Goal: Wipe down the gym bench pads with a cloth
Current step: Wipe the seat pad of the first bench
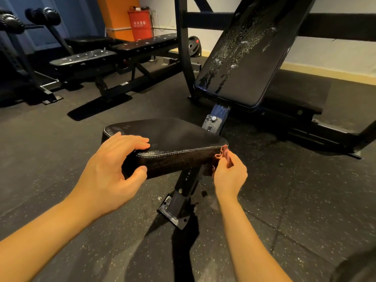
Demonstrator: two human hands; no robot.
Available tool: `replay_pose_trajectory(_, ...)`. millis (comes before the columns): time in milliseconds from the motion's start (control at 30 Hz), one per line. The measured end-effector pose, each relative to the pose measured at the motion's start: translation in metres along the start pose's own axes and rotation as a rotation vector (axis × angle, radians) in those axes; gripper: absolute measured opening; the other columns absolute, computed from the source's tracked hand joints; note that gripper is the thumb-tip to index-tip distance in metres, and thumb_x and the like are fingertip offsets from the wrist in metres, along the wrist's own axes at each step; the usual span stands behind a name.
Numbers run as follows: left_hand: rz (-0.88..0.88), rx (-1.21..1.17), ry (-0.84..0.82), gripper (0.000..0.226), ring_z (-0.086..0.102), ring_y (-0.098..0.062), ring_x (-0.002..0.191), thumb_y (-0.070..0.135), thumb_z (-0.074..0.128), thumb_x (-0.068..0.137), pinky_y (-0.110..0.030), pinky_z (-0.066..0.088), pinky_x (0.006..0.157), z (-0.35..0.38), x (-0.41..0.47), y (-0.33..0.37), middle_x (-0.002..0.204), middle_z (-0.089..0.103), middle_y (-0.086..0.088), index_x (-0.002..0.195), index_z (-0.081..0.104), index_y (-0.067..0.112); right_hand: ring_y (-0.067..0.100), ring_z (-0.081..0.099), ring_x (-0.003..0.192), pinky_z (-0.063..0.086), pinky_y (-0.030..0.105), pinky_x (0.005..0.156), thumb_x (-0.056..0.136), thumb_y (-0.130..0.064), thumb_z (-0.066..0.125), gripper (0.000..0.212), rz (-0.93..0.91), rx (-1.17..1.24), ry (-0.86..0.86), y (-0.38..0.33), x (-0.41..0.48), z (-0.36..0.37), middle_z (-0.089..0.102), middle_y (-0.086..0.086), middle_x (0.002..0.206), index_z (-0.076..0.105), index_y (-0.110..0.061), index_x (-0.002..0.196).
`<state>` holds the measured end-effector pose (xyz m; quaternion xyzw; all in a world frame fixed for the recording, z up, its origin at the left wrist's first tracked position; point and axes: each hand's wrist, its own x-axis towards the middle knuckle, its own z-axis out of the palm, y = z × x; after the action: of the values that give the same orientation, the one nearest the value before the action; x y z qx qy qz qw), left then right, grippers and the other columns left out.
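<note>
The black seat pad (175,137) of an incline bench sits in the middle of the view. My left hand (116,165) grips its near left corner, fingers on top and thumb on the front face. My right hand (230,171) pinches a reddish-brown cloth (222,153) against the pad's near right corner. Most of the cloth is bunched in the fingers. The tilted back pad (250,51) rises behind, its black cover flecked and cracked down the middle.
The seat's black post and floor plate (179,206) stand between my arms on speckled rubber flooring. Two flat benches (114,53) and a rack with dumbbells (24,21) lie at the far left. A red box (140,23) stands by the orange wall.
</note>
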<state>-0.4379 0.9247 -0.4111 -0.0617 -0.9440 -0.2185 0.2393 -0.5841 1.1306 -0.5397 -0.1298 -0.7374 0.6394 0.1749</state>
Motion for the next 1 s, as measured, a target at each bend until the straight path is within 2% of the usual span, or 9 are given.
replay_pose_trajectory(67,-0.002,0.003,-0.003,0.049,0.051,0.005,0.127,0.041,0.053,0.083,-0.019,0.017,0.124,0.001,-0.001,0.000,0.132,0.063,0.012,0.125,0.065,0.020,0.006,0.064,0.087,0.058,0.035,0.082,0.098,-0.015,0.060,0.016,-0.110,0.034,-0.030,-0.008,-0.022,0.003,0.068,-0.007,0.093,0.071,-0.025,0.101)
replay_pose_trajectory(133,0.006,-0.003,-0.005,0.049,0.049,0.008,0.128,0.041,0.053,0.083,-0.020,0.018,0.125,0.001,-0.002,0.000,0.132,0.063,0.011,0.125,0.065,0.019,0.005,0.062,0.085,0.054,0.024,0.077,0.097,-0.011,0.061,0.022,-0.233,0.073,-0.058,-0.019,-0.045,0.005,0.064,-0.011,0.090,0.067,-0.032,0.100)
replay_pose_trajectory(233,0.003,-0.017,-0.002,0.050,0.049,0.010,0.126,0.041,0.052,0.082,-0.018,0.017,0.124,0.001,0.000,0.001,0.132,0.063,0.013,0.124,0.066,0.018,0.010,0.064,0.087,0.057,0.039,0.086,0.096,-0.008,0.056,0.021,-0.098,0.024,0.003,-0.007,-0.013,0.006,0.068,-0.004,0.092,0.073,-0.019,0.102)
replay_pose_trajectory(300,-0.006,-0.013,0.013,0.049,0.052,0.003,0.125,0.041,0.052,0.082,-0.020,0.018,0.125,0.002,0.001,0.001,0.131,0.063,0.013,0.124,0.066,0.019,0.015,0.066,0.094,0.056,0.045,0.092,0.098,-0.009,0.056,0.024,0.010,-0.031,0.015,-0.003,0.007,0.003,0.072,0.000,0.099,0.074,-0.016,0.111)
replay_pose_trajectory(433,-0.007,-0.016,0.033,0.046,0.056,-0.006,0.126,0.038,0.055,0.083,-0.028,0.021,0.126,0.006,-0.002,0.002,0.130,0.064,0.010,0.122,0.065,0.018,0.007,0.064,0.087,0.056,0.029,0.080,0.097,-0.010,0.058,0.018,-0.187,0.039,-0.065,-0.015,-0.031,0.005,0.068,-0.008,0.092,0.072,-0.021,0.101)
replay_pose_trajectory(600,-0.029,-0.037,0.052,0.043,0.053,0.007,0.120,0.039,0.054,0.082,-0.021,0.019,0.124,0.008,0.002,0.004,0.126,0.064,0.012,0.118,0.065,0.018,0.013,0.063,0.079,0.056,0.046,0.079,0.097,-0.009,0.055,0.019,-0.081,0.001,-0.015,-0.005,-0.003,0.005,0.067,-0.004,0.083,0.070,-0.019,0.091)
replay_pose_trajectory(733,-0.018,-0.019,0.048,0.043,0.056,-0.004,0.122,0.038,0.054,0.082,-0.024,0.020,0.125,0.009,-0.001,0.005,0.127,0.064,0.010,0.119,0.065,0.018,0.014,0.067,0.080,0.059,0.044,0.071,0.097,-0.017,0.056,0.017,-0.163,0.061,-0.117,-0.011,-0.029,0.009,0.067,-0.008,0.084,0.071,-0.024,0.093)
replay_pose_trajectory(833,-0.031,-0.020,0.030,0.045,0.057,-0.006,0.122,0.040,0.053,0.082,-0.022,0.019,0.125,0.007,0.000,0.004,0.127,0.065,0.010,0.120,0.065,0.019,0.018,0.067,0.078,0.059,0.049,0.076,0.097,-0.011,0.055,0.029,0.004,-0.008,-0.041,-0.004,0.005,0.002,0.065,-0.009,0.077,0.064,-0.030,0.079)
replay_pose_trajectory(1000,-0.026,-0.016,0.030,0.045,0.056,-0.007,0.125,0.038,0.054,0.082,-0.024,0.019,0.126,0.008,-0.002,0.004,0.128,0.064,0.008,0.121,0.064,0.018,0.011,0.065,0.081,0.058,0.035,0.072,0.098,-0.012,0.058,0.019,-0.158,0.035,-0.132,-0.015,-0.027,0.005,0.067,-0.009,0.085,0.071,-0.024,0.093)
